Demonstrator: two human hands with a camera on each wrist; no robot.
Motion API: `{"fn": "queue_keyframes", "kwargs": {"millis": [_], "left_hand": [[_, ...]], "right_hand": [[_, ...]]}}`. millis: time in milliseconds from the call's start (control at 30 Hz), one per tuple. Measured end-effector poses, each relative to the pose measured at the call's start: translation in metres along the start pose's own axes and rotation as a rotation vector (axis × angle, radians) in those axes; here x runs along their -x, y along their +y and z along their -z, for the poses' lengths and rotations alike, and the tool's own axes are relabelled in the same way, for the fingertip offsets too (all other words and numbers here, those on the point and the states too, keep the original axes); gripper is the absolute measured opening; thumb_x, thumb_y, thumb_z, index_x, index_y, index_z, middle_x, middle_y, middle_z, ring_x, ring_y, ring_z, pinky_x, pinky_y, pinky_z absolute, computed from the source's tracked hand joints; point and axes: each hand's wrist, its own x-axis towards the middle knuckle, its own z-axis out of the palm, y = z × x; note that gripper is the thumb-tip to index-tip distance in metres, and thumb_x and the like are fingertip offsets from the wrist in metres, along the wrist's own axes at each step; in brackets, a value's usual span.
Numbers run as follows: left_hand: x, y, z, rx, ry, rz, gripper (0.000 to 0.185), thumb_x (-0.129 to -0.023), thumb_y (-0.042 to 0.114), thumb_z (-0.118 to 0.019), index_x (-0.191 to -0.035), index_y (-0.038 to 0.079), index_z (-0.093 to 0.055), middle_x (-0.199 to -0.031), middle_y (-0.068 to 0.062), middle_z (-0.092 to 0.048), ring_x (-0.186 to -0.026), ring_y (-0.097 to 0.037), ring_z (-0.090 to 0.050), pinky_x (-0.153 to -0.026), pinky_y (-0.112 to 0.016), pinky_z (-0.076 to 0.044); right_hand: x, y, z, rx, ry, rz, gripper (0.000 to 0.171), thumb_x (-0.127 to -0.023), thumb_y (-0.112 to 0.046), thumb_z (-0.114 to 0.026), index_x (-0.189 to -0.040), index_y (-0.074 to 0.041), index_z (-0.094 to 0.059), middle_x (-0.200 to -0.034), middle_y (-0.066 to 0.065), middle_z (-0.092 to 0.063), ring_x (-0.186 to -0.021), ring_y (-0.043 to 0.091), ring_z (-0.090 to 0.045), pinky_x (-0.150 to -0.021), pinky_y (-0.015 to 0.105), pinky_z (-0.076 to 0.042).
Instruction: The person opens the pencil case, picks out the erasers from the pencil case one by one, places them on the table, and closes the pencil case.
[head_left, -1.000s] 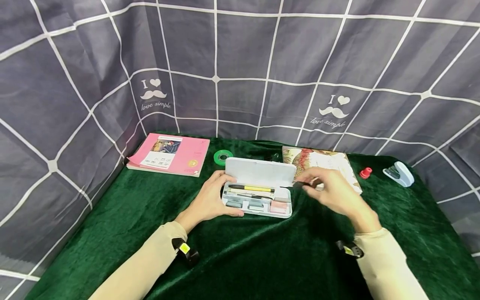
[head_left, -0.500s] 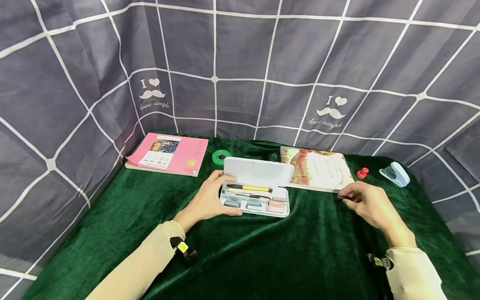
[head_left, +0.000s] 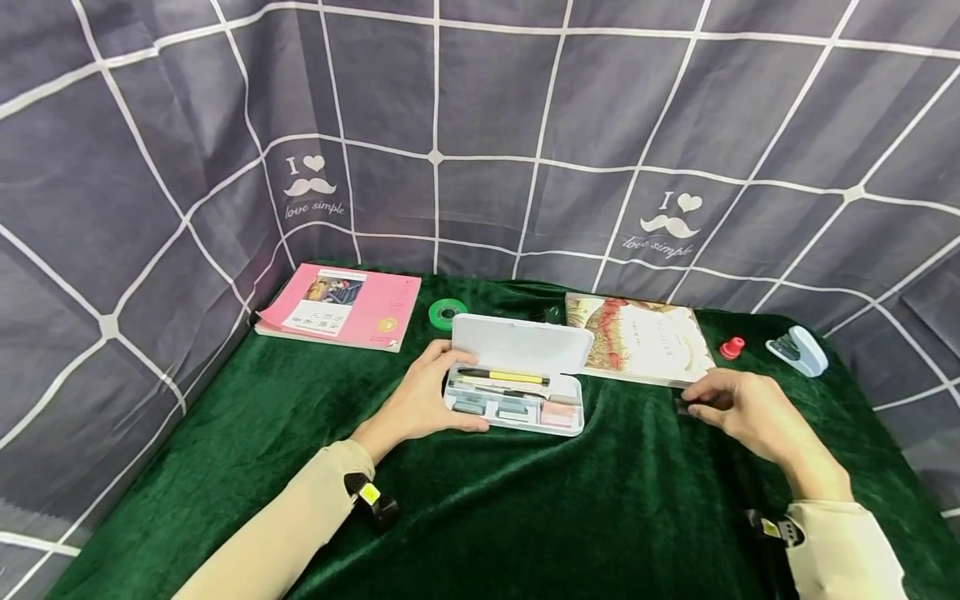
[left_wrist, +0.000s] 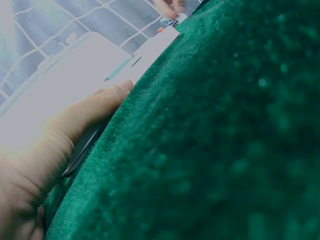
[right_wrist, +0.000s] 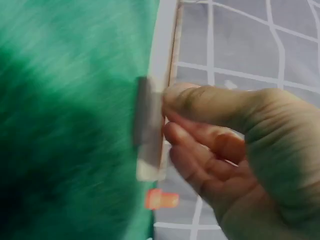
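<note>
A white pencil case stands with its lid raised. My left hand grips its left end, fingers behind and thumb along the front edge. Inside lie a yellow-and-black pen, other slim pens, grey blocks and a pink eraser. To the right, my right hand pinches a small dark rectangular block between thumb and fingertips, close over the cloth by the front right corner of a book. What kind of block it is, I cannot tell.
Green velvet cloth covers the table. A pink book lies at the back left, beside a green tape roll. Beyond my right hand are a small red object and a pale blue hole punch. A gridded curtain hangs behind.
My right hand has carried the dark block from beside the pencil case rightward to the book's front corner, and over the last half second barely moved. My left hand has stayed on the case.
</note>
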Motion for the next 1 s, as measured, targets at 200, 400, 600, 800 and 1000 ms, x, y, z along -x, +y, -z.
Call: {"fn": "queue_keyframes", "kwargs": {"millis": [200, 400, 600, 800, 1000], "left_hand": [[0.002, 0.0, 0.002, 0.008, 0.01, 0.004, 0.095, -0.067, 0.05, -0.109, -0.146, 0.018, -0.067, -0.154, -0.007, -0.051, -0.134, -0.028, -0.057, -0.115, -0.052, -0.051], [0.001, 0.0, 0.001, 0.01, 0.015, -0.004, 0.094, -0.068, 0.049, -0.109, -0.145, 0.017, -0.067, -0.154, -0.007, -0.051, -0.134, -0.028, -0.057, -0.115, -0.053, -0.051], [-0.001, 0.002, -0.002, 0.01, 0.001, -0.014, 0.094, -0.069, 0.051, -0.108, -0.146, 0.017, -0.067, -0.154, -0.008, -0.051, -0.134, -0.028, -0.057, -0.115, -0.052, -0.051], [-0.001, 0.003, -0.001, 0.003, 0.013, -0.004, 0.094, -0.068, 0.051, -0.108, -0.145, 0.018, -0.067, -0.154, -0.007, -0.051, -0.134, -0.027, -0.057, -0.115, -0.052, -0.051], [-0.001, 0.001, -0.001, 0.003, 0.003, 0.003, 0.093, -0.068, 0.052, -0.108, -0.145, 0.019, -0.067, -0.154, -0.006, -0.051, -0.134, -0.026, -0.057, -0.115, -0.051, -0.051]], "right_hand": [[-0.021, -0.05, 0.008, -0.069, 0.136, 0.095, 0.028, -0.09, -0.004, -0.092, -0.113, -0.018, -0.085, -0.108, 0.003, -0.083, -0.087, 0.002, -0.074, -0.071, 0.012, -0.051], [-0.059, -0.102, -0.012, -0.234, 0.005, 0.227, 0.026, -0.094, 0.002, -0.086, -0.116, -0.011, -0.084, -0.107, 0.003, -0.083, -0.091, 0.01, -0.078, -0.082, 0.024, -0.062], [-0.073, -0.117, -0.047, -0.278, -0.183, 0.253, 0.023, -0.093, 0.008, -0.084, -0.114, -0.002, -0.082, -0.107, 0.008, -0.081, -0.094, 0.017, -0.077, -0.087, 0.042, -0.065], [-0.073, -0.115, -0.064, -0.189, -0.274, 0.327, 0.033, -0.092, 0.012, -0.081, -0.117, -0.008, -0.085, -0.106, 0.0, -0.079, -0.096, 0.015, -0.076, -0.087, 0.042, -0.064], [-0.074, -0.113, -0.067, -0.131, -0.295, 0.368, 0.041, -0.094, 0.014, -0.076, -0.121, -0.015, -0.086, -0.109, -0.004, -0.078, -0.093, 0.009, -0.069, -0.083, 0.034, -0.06]]}}
